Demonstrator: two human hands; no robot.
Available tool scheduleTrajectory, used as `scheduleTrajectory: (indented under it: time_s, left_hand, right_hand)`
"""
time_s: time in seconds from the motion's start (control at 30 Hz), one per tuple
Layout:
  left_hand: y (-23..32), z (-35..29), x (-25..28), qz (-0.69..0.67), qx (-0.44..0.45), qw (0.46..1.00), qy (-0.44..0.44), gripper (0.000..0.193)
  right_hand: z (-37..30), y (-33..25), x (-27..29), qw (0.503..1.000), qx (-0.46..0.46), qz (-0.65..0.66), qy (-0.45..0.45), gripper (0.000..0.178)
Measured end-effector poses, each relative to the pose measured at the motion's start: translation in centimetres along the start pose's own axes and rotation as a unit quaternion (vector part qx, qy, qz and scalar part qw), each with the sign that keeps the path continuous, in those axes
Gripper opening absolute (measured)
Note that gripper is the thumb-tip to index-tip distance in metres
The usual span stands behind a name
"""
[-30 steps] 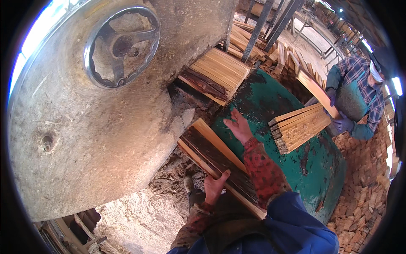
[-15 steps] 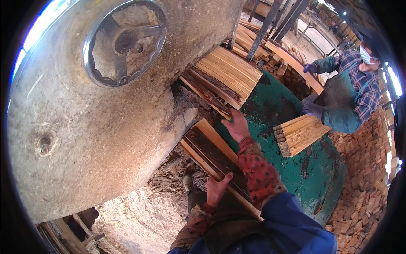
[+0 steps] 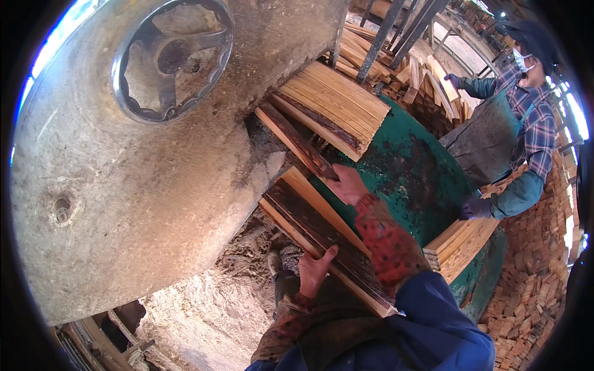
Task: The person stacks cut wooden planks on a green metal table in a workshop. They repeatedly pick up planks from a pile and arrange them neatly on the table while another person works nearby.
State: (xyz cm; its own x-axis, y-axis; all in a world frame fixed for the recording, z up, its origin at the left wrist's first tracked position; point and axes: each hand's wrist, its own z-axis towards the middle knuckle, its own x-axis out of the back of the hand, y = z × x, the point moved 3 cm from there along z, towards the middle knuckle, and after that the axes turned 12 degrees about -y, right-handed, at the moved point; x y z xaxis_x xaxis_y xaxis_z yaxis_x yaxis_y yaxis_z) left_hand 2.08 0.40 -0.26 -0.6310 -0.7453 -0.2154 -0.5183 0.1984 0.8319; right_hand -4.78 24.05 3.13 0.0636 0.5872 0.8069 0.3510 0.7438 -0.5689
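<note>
My left hand [image 3: 314, 271] grips the near side of a bark-edged board [image 3: 322, 226], its thumb over the top edge. That board lies in front of my body with a paler plank [image 3: 325, 204] along its far side. My right hand [image 3: 348, 184] is closed on the end of a narrow bark-edged strip [image 3: 296, 141]. The strip slants up and left toward the machine, and a gap separates much of it from the neighbouring stack of planks [image 3: 337, 102]. My right fingertips are partly hidden by the strip.
A large worn machine housing [image 3: 154, 204] with a handwheel [image 3: 173, 59] fills the left. Beyond my right arm is a green metal table [image 3: 427, 179]. Across it, a co-worker's gloved hand [image 3: 475, 208] holds a plank bundle [image 3: 461, 244]. Cut wood pieces [image 3: 532, 278] cover the right side.
My right hand has drawn the narrow strip apart from the plank stack. The left hand keeps its grip. The co-worker's bundle has moved nearer and to the right.
</note>
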Motion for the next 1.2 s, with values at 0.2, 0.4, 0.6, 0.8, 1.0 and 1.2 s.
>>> scheduleTrajectory:
  time_s: [0.2,0.4,0.6,0.8,1.0,1.2]
  left_hand:
    - [-0.9,0.4,-0.2,-0.024,-0.035,0.999,0.002,0.046]
    - [-0.9,0.6,-0.4,-0.018,-0.036,0.999,0.014,0.044]
    - [0.2,0.3,-0.4,0.005,-0.019,1.000,0.012,0.045]
    - [0.4,0.1,-0.7,-0.005,-0.028,0.999,0.028,0.042]
    - [0.4,0.2,-0.7,0.005,-0.020,0.999,0.031,0.043]
    - [0.3,0.3,-0.5,0.019,-0.022,0.999,0.031,0.042]
  right_hand:
    - [-11.7,3.9,0.8,0.997,-0.035,0.072,0.011,0.023]
    - [-21.7,5.0,1.7,0.993,-0.096,0.076,0.003,0.020]
    - [-26.7,2.7,3.6,0.994,-0.084,0.039,0.062,0.032]
    - [-30.0,3.3,3.1,0.991,-0.023,-0.132,0.030,0.039]
    - [-29.1,5.7,1.8,0.996,-0.021,-0.008,-0.089,0.045]
    - [-21.0,2.2,0.4,0.996,0.025,0.055,-0.060,0.049]
